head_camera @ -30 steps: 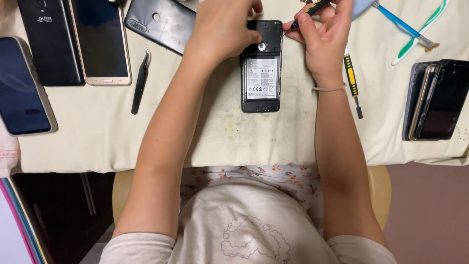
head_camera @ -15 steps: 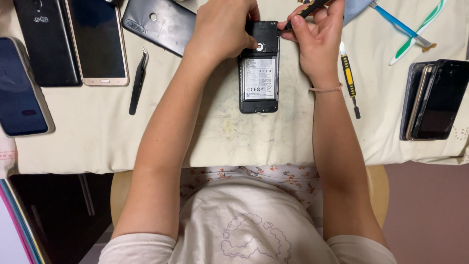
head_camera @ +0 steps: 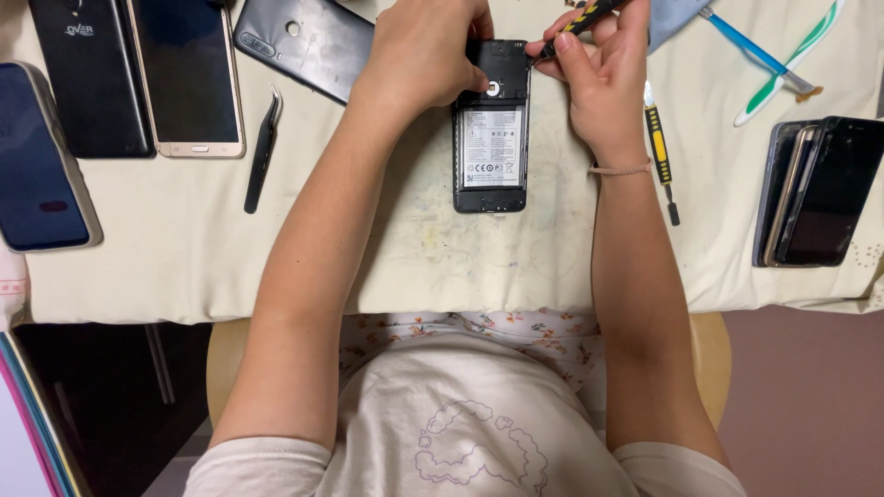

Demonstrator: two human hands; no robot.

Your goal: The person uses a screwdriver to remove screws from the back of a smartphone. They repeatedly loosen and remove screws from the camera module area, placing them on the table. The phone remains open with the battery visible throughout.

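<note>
Head view: I look down on a table covered with a stained cream cloth. Near the far edge, about the middle, lies an opened black smartphone, back cover off, its white-labelled battery facing up. My left hand rests on the phone's upper left part, fingers curled and pressed down on it beside the camera ring. My right hand pinches a black-and-yellow screwdriver between thumb and fingertips, its tip touching the phone's top right corner. Just right of that wrist lies a second yellow-and-black screwdriver, pointing toward the near edge. Toward the far left corner I see a black phone back cover, a gold-edged smartphone, a black phone and a dark blue phone at the left edge. Black tweezers lie between the gold-edged smartphone and my left forearm. At the right edge sits a stack of dark phones; beyond it, blue and green plastic pry tools cross.
</note>
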